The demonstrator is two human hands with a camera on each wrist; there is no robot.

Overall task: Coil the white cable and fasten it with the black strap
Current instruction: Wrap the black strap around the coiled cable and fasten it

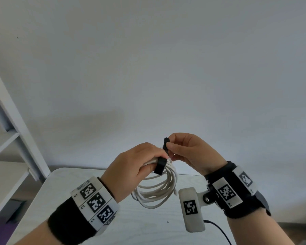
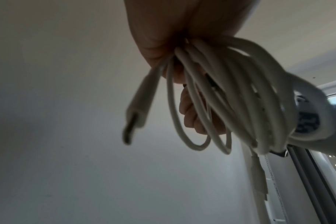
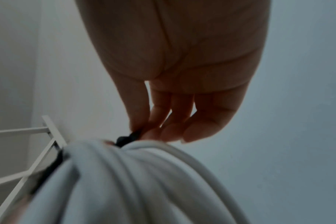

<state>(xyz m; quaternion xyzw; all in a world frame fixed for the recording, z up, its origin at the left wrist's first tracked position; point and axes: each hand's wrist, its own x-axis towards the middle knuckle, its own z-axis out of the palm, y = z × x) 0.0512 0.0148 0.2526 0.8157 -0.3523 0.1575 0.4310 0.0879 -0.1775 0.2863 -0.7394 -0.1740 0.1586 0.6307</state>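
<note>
Left hand (image 1: 134, 163) gripping the top of the coiled white cable (image 1: 157, 190), whose loops hang above the tabletop (image 1: 131, 223). Right hand (image 1: 189, 152) pinching the upper end of the black strap (image 1: 161, 165) between thumb and fingertips; the strap's lower part lies across the bundle beside the left thumb. One plug (image 2: 133, 119) dangles free.

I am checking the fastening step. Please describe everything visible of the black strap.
The black strap is a flat, matte band, cloth-like, lying across the bundled top of the white cable coil. Its lower part hangs over the loops beside the left hand, which grips the coil. The right hand pinches its upper end, raised above the coil. It is not yet closed.
</note>
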